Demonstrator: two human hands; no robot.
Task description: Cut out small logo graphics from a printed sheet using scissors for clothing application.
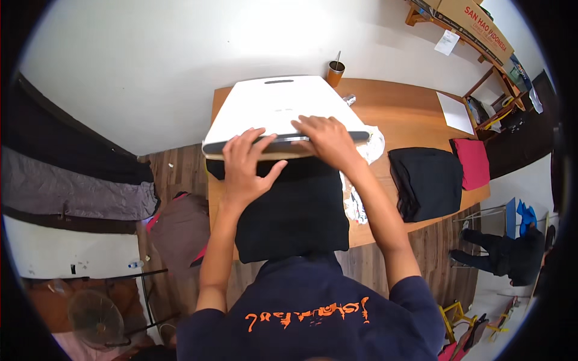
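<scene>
A large white ironing press with a dark front edge stands on the wooden table, its lid lowered close to the base. Black fabric lies under its front and hangs over the table's near edge toward me. My left hand rests its fingertips on the front edge of the lid, fingers spread and thumb apart. To the right, my right hand lies over the same edge beside the silvery handle strip, fingers stretched across the lid. White patterned cloth pokes out beside the black fabric.
Folded black garments and a red folded cloth lie on the table's right side. An orange-brown tumbler stands behind the press. A dark bundle sits on the floor at left. Another person stands at far right.
</scene>
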